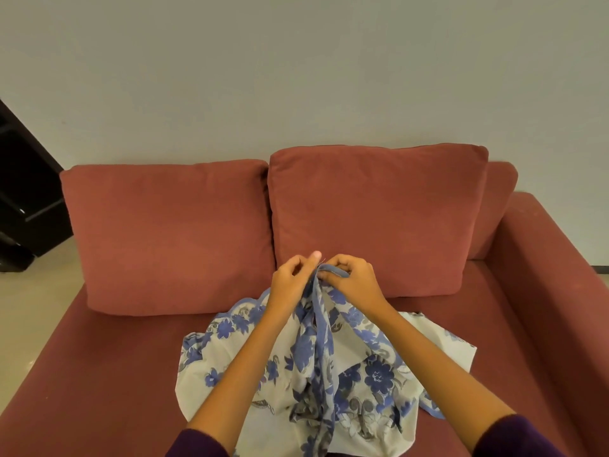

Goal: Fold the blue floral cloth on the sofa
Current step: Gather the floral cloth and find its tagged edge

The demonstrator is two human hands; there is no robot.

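Both hands pinch one bunched edge of the blue floral cloth [329,364], thin white cotton-like fabric with blue flowers and a solid blue hem. My left hand [291,278] grips it between thumb and fingers, knuckles curled; my right hand [351,280] clamps the folded blue hem just beside it, the two hands nearly touching. From that raised point the cloth hangs down in a narrow gathered ridge running toward me, long axis front to back, then spreads in soft crumpled folds across the seat of the brick-red upholstered sofa [108,367]. Two plump matching back cushions [375,219] stand upright behind, nap slightly fuzzy. Dark purple sleeve cuffs [197,445] show at both forearms.
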